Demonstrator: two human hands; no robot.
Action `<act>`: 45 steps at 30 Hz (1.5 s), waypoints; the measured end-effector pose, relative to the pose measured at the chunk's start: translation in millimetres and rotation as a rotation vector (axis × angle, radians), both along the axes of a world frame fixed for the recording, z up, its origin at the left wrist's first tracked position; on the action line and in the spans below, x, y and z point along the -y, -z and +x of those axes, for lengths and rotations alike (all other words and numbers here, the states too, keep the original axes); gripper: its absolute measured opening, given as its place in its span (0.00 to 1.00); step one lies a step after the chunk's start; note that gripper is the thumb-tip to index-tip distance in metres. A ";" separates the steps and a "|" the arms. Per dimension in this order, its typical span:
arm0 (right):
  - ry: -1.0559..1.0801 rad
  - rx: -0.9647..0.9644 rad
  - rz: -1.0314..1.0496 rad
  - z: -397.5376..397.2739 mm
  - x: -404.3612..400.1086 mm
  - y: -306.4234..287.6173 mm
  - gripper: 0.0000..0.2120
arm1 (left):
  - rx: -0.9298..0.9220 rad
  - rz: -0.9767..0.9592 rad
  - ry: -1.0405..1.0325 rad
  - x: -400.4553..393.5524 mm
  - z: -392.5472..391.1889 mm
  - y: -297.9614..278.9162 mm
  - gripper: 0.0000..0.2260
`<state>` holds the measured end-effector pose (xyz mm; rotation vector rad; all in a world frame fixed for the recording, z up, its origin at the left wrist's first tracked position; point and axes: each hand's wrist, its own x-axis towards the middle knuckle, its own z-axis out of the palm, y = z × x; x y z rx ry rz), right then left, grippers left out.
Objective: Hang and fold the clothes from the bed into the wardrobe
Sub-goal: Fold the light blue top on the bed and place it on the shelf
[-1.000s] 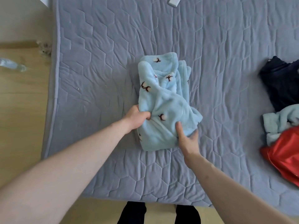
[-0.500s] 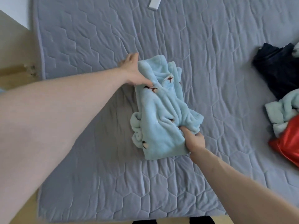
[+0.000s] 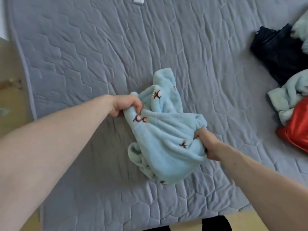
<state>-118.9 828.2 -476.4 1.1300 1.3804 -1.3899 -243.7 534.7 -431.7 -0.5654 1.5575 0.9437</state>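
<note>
A light blue fleece garment (image 3: pixel 166 140) with small dark red motifs lies bunched on the grey quilted bed (image 3: pixel 100 55). My left hand (image 3: pixel 126 105) grips its upper left edge with curled fingers. My right hand (image 3: pixel 207 145) grips the right side of the bundle. The garment's lower part sags in loose folds toward the bed's near edge.
At the right of the bed lie a dark navy garment (image 3: pixel 280 52), a pale mint fleece piece (image 3: pixel 290 94) and a shiny red garment (image 3: pixel 298 129). A white object (image 3: pixel 139 0) sits at the top edge. Wooden floor (image 3: pixel 10 114) runs along the left.
My left hand came down from the garment's far end and now grips its left edge. The folded bundle has been gathered up and looks more bunched. My right hand keeps its hold.
</note>
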 end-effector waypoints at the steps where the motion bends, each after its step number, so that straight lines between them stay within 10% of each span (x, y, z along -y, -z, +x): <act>1: -0.109 0.036 -0.049 -5.7 -5.0 -7.2 0.18 | 0.040 0.027 -0.034 8.5 16.2 -2.8 0.16; 8: -0.581 -0.123 0.222 -33.5 -21.9 -28.6 0.16 | -0.217 -0.048 -0.034 31.0 109.9 -7.6 0.23; 18: 0.194 -0.384 0.363 79.6 -17.3 -41.3 0.53 | -0.479 -0.162 0.359 -16.3 59.7 10.2 0.63; 21: 0.152 -0.328 0.270 104.9 7.6 -50.5 0.50 | -0.351 -0.123 0.443 -23.0 48.4 14.8 0.54; 26: 0.157 -0.196 0.218 100.6 4.8 -37.1 0.36 | -0.301 -0.115 0.226 -28.9 75.2 28.9 0.12; 29: 0.266 -0.025 0.225 86.2 -14.7 -31.3 0.17 | -0.104 -0.146 0.048 -20.6 101.9 25.0 0.11; 35: 0.105 -0.091 0.226 91.3 -26.5 -35.2 0.14 | 0.016 -0.314 -0.287 -12.3 163.4 16.1 0.15; 43: -0.020 -0.296 0.340 108.3 -1.8 -47.0 0.41 | -0.510 -0.449 -0.759 16.9 154.4 -21.9 0.08; 45: -0.043 -0.296 0.357 112.2 0.5 -48.9 0.43 | -0.601 -0.335 -0.694 18.5 162.2 -29.5 0.27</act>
